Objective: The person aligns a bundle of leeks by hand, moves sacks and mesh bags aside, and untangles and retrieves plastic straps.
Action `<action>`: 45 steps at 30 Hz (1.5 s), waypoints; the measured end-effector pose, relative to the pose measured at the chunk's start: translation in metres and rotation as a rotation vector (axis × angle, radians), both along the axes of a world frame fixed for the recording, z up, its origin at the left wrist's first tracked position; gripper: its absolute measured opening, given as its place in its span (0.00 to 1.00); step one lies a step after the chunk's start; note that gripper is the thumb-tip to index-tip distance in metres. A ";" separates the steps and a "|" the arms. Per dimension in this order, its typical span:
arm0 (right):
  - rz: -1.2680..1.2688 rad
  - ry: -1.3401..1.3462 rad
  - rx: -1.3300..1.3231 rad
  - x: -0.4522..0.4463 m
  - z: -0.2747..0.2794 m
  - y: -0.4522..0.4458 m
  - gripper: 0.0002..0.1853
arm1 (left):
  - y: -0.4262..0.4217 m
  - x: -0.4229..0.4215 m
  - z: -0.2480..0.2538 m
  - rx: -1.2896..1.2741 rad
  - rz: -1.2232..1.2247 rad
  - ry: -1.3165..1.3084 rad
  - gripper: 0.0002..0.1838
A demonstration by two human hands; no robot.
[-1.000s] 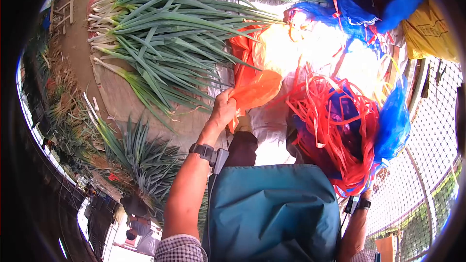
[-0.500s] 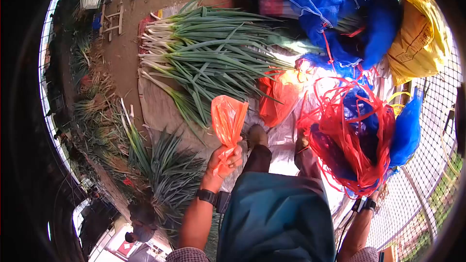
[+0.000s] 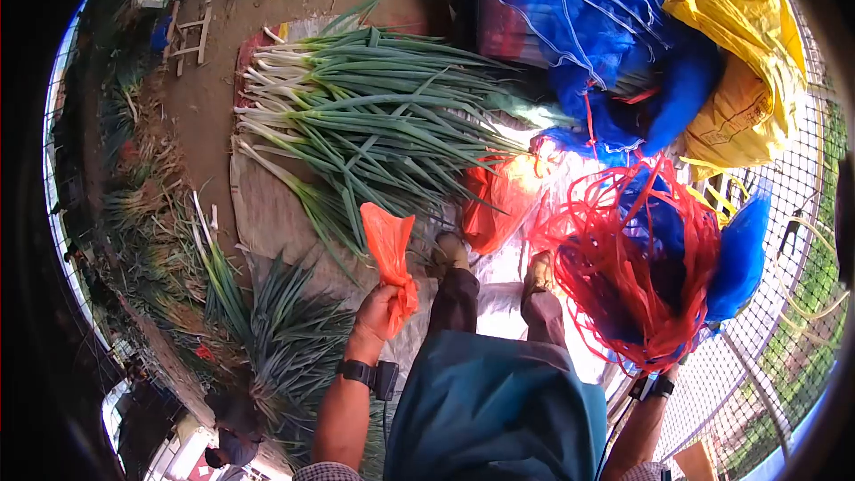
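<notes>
My left hand [image 3: 383, 308] is closed around the neck of an orange plastic bag [image 3: 389, 240], whose loose top stands above the fist. A big tangle of red plastic strips [image 3: 637, 276] covers my right hand; only the wrist with its dark band shows below, so the fingers are hidden. The strips appear gripped from underneath, and blue mesh [image 3: 741, 254] hangs among and beside them. Between my left hand and the tangle, an orange-red bag [image 3: 495, 205] lies on the ground. A large pile of green onions [image 3: 383, 107] is spread beyond my left hand.
Blue mesh sacks with white cords [image 3: 570, 9] and a yellow sack [image 3: 753, 62] lie at the upper right. More green onions [image 3: 298, 330] lie at lower left. Wire netting [image 3: 802, 240] runs along the right. A small wooden stool [image 3: 190, 40] stands far left; a person [image 3: 233, 448] is at bottom left.
My left hand has moved slightly down and left, and its orange bag has narrowed and tilted. The whole view has shifted a little; the red tangle stays over my right hand.
</notes>
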State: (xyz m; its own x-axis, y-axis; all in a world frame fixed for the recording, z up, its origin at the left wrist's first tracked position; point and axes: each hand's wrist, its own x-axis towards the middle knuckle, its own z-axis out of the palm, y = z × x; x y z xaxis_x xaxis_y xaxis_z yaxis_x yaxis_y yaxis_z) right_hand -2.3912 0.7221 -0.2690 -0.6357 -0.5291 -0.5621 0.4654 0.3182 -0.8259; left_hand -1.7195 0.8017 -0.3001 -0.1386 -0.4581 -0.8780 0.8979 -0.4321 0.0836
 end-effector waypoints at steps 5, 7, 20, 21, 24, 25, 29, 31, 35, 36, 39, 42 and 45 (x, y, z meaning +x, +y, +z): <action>0.056 -0.013 -0.053 0.026 0.023 -0.045 0.31 | 0.103 0.031 0.027 0.194 -0.120 -0.194 0.15; 0.086 -0.013 -0.086 0.041 0.034 -0.069 0.31 | 0.129 0.030 0.055 0.309 -0.034 -0.250 0.14; 0.369 -0.078 -0.289 0.161 0.138 -0.245 0.31 | 0.187 0.103 0.147 0.357 -0.086 -0.497 0.06; 0.405 -0.085 -0.296 0.173 0.142 -0.261 0.31 | 0.168 0.111 0.160 0.335 -0.056 -0.505 0.06; 0.541 -0.111 -0.319 0.216 0.153 -0.316 0.31 | 0.144 0.126 0.175 0.255 0.121 -0.464 0.08; 0.597 -0.131 -0.336 0.233 0.153 -0.339 0.31 | 0.140 0.135 0.163 0.220 0.195 -0.444 0.09; 0.901 0.009 -0.348 0.320 0.158 -0.436 0.30 | 0.110 0.150 0.157 0.227 -0.043 -0.704 0.10; 1.021 0.207 -0.271 0.374 0.161 -0.485 0.28 | 0.079 0.156 0.163 0.263 0.127 -0.513 0.08; 1.158 0.149 0.119 0.471 0.102 -0.608 0.15 | 0.012 0.164 0.187 0.164 -0.766 -1.017 0.13; 1.244 0.202 0.004 0.536 0.128 -0.636 0.08 | -0.028 0.180 0.192 0.225 -0.747 -0.945 0.12; 2.057 1.089 -0.134 0.565 0.005 -0.722 0.09 | -0.151 0.234 0.215 0.423 -0.478 -0.677 0.10; 2.262 1.178 -0.095 0.595 -0.005 -0.740 0.12 | -0.258 0.293 0.244 0.551 -0.201 -0.537 0.09; 2.353 1.203 0.191 0.600 -0.011 -0.746 0.17 | -0.337 0.353 0.265 0.570 -0.010 -0.527 0.09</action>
